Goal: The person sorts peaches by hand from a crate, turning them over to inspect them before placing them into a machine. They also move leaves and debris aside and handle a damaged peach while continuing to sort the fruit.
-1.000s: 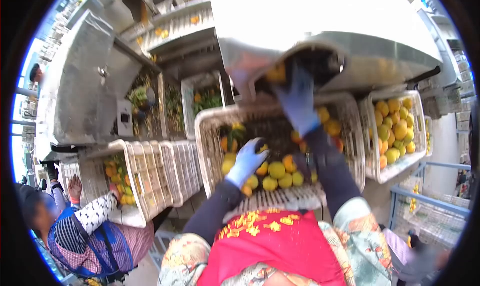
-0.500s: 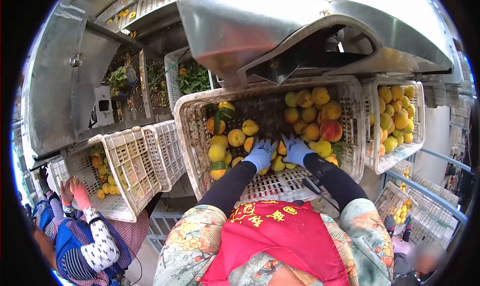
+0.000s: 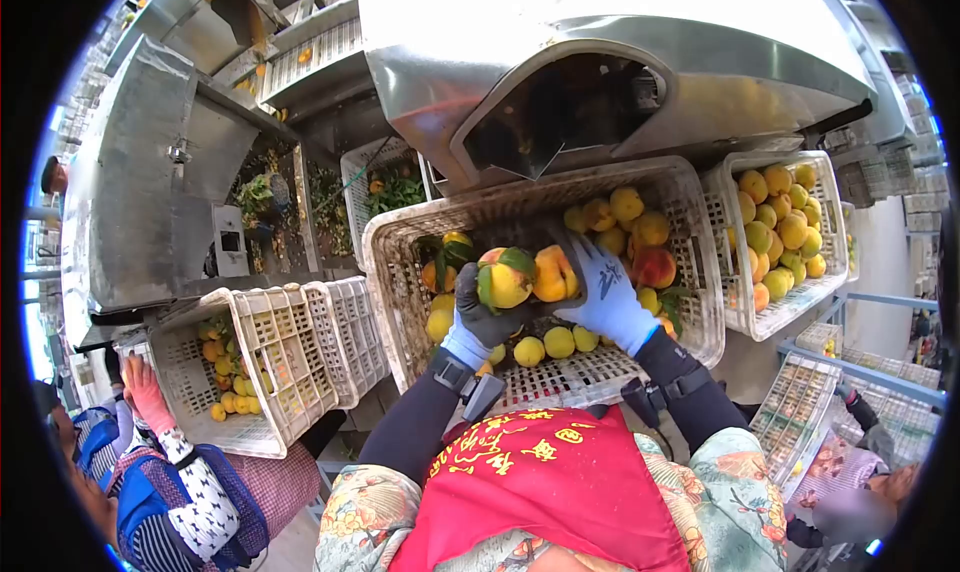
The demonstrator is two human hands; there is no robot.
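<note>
My left hand (image 3: 482, 317), in a blue glove with a dark palm, is wrapped round a yellow peach with a green leaf (image 3: 507, 278). My right hand (image 3: 600, 290), gloved in blue, holds an orange-yellow peach (image 3: 554, 274) beside it. Both peaches are raised over the large white crate (image 3: 708, 272) in front of me. Inside the crate, several peaches lie at the left, several more at the right, among them a red one (image 3: 655, 268), and a row of yellow ones (image 3: 559, 342) lies near my side.
A metal chute (image 3: 420, 102) overhangs the crate's far side. To the right stands a crate (image 3: 766, 322) of peaches. At left, a co-worker's gloved hand (image 3: 148, 397) is beside a tilted crate (image 3: 285, 362). Another person (image 3: 850, 462) is at lower right, by blue rails (image 3: 870, 387).
Both hands have lifted from the near peaches and turned inward, now with a peach in each. The view has shifted, and the co-worker's gloved hand at left has moved to the crate's edge.
</note>
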